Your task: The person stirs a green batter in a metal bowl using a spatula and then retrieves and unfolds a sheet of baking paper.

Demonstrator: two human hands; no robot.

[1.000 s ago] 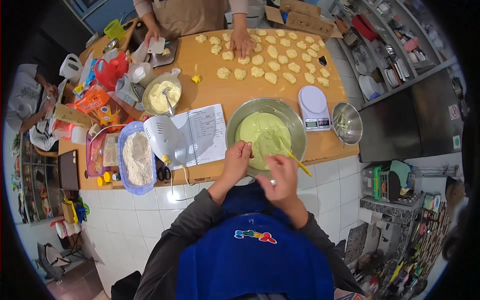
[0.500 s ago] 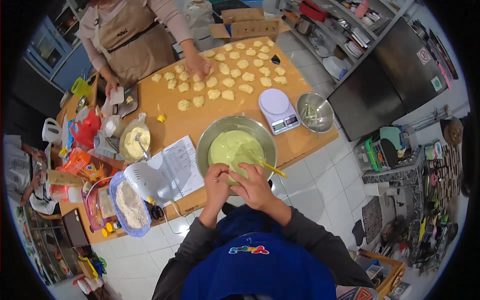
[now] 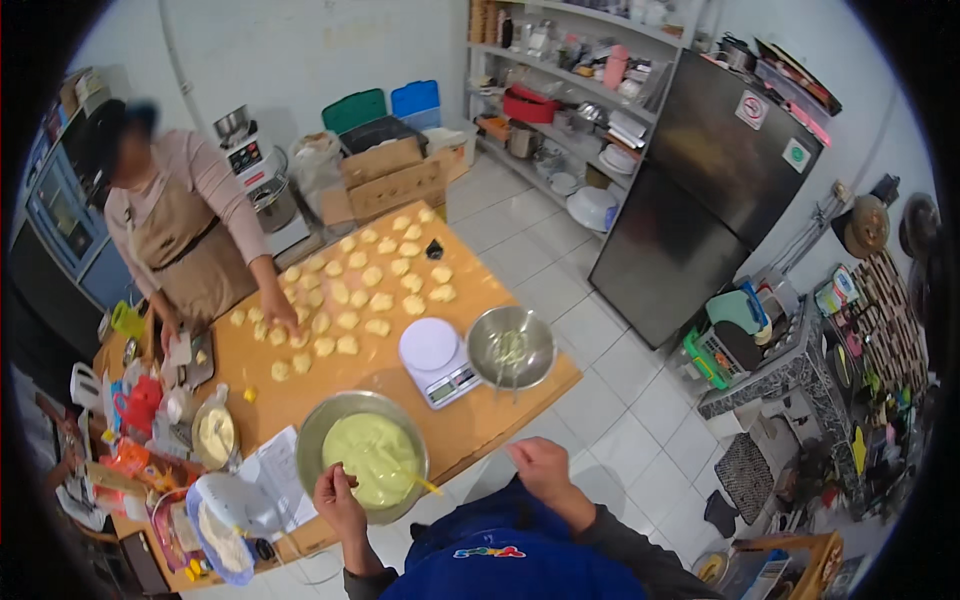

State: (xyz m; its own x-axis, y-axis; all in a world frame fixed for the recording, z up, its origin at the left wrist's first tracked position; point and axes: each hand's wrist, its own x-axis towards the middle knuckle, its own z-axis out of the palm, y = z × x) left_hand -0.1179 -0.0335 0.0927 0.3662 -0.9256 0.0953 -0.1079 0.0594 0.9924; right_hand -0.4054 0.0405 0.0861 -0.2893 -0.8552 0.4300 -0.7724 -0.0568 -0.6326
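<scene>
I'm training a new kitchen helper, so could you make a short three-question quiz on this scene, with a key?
1. What colour is the batter in the large steel mixing bowl?
a) brown
b) green
c) red
2. True or false: the camera wearer's right hand is gripping the yellow handle that sticks out of the batter.
3. Fill in: in the picture, just right of the kitchen scale is a ____.

Key:
1. b
2. False; the hand is apart from the handle.
3. smaller steel bowl
</scene>
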